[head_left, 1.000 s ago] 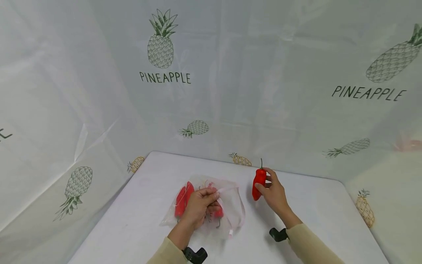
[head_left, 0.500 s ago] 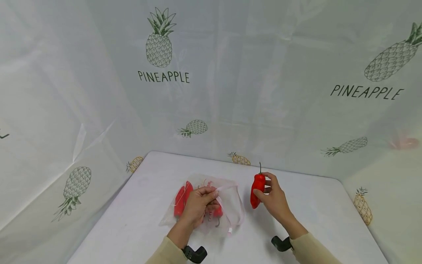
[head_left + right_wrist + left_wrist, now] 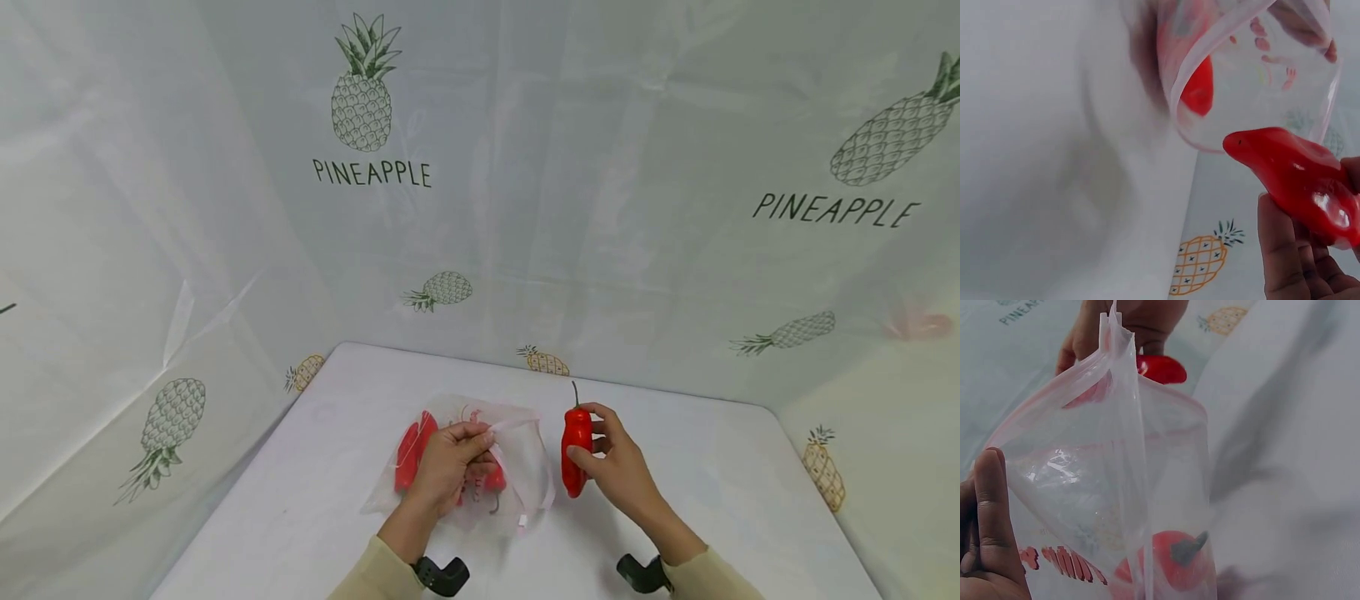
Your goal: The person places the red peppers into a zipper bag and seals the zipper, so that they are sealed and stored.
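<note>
My left hand [image 3: 447,460] pinches the edge of a clear zip bag [image 3: 528,467] with a pink rim, lying on the table. Several red peppers [image 3: 407,457] show through the plastic on its left side, partly hidden by that hand. Between the thumb and fingers of my right hand [image 3: 621,465] is another red pepper [image 3: 576,442], stem up and tip down, just right of the bag. In the right wrist view the tip of this held pepper [image 3: 1297,169] points toward the bag's parted mouth. A pepper [image 3: 1175,559] with a green stem shows inside, in the left wrist view.
A white table [image 3: 300,500] with rounded corners carries everything. Behind it and at both sides hangs a pale sheet [image 3: 585,208] printed with pineapples. A small white zip slider [image 3: 522,522] sits at the bag's near right corner.
The right hand has come down and slightly left with its pepper, closer to the bag's mouth. My left hand keeps its pinch on the bag almost unmoved.
</note>
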